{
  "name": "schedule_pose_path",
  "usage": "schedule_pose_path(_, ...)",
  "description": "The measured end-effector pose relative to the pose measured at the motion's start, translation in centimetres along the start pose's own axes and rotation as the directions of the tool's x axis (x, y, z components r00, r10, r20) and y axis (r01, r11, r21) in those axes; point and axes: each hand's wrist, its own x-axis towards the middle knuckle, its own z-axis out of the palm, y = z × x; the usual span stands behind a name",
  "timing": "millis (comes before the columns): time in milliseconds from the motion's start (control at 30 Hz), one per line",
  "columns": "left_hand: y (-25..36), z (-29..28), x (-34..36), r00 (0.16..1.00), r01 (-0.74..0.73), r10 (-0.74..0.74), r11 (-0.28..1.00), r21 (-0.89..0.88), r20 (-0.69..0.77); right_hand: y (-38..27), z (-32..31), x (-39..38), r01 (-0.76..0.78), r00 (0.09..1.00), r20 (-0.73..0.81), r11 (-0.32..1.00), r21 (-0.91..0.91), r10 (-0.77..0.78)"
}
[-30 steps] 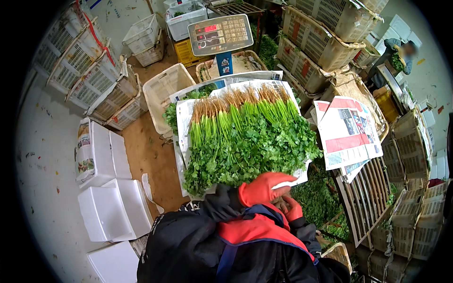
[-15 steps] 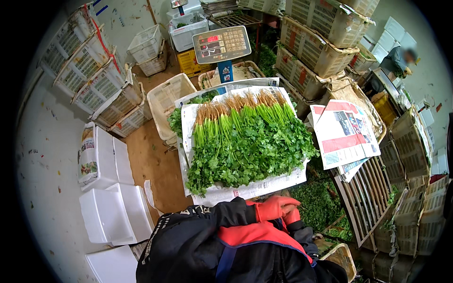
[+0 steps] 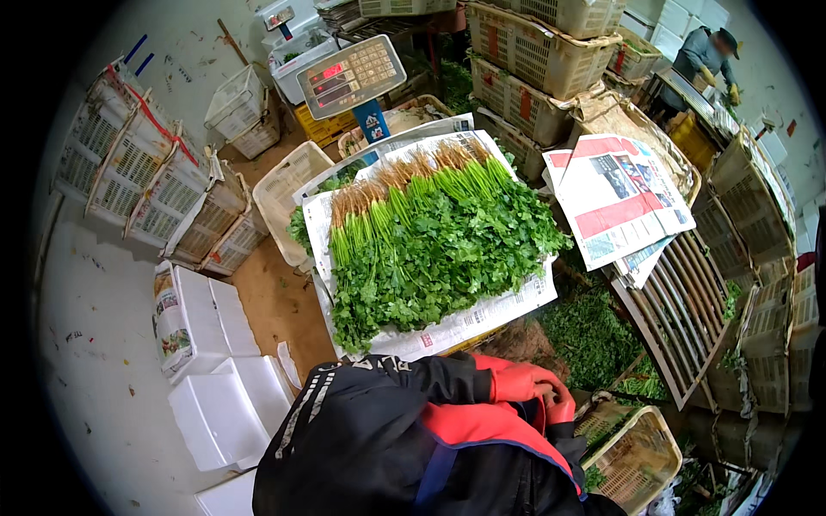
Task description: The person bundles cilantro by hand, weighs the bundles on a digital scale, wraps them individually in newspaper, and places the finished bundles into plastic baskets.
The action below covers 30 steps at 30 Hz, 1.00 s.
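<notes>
My left hand (image 3: 518,381) and my right hand (image 3: 560,408), both in red gloves, come together in front of my body, beyond the table's near edge. Their fingers look curled against each other; whatever they may hold is too small or hidden to make out. Before me lies a broad layer of leafy green herbs (image 3: 447,249), with brown roots pointing away and leaves toward me. It rests on newspaper sheets (image 3: 465,329). Behind it stands a weighing scale display (image 3: 352,76) with red lit digits and a keypad.
Folded newspapers (image 3: 615,202) lie on a slatted metal rack (image 3: 675,305) at right. Stacked plastic crates (image 3: 546,56) rise behind. White foam boxes (image 3: 215,408) stand at left. An open crate (image 3: 638,460) sits near my right side. A co-worker (image 3: 701,64) stands at far right.
My view has tilted and shifted, so the table sits further left and higher. My joined hands have moved slightly right and lower in view. The herbs appear unchanged.
</notes>
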Motion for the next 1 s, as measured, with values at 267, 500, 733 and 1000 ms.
schedule_pose_path(267,1.2,3.3,4.7,0.974,0.161,-0.182,0.976,0.149,0.137,3.1,-5.1,-1.1,0.061,0.96,-0.264,0.991,-0.118,-0.091)
schedule_pose_path(500,0.7,13.8,10.2,0.868,0.2,-0.271,0.958,0.208,0.416,3.8,-13.8,-9.1,0.04,0.841,-0.539,0.999,-0.024,-0.046)
schedule_pose_path(733,-0.5,24.6,14.5,0.738,0.292,-0.375,0.927,0.235,0.561,21.5,-20.4,-20.6,-0.269,0.47,-0.785,0.913,0.308,0.403)
schedule_pose_path(1000,-4.4,35.4,16.8,0.623,0.322,-0.428,0.903,0.283,0.655,45.7,-9.6,-28.2,-0.749,0.308,-0.304,0.427,0.507,0.901)
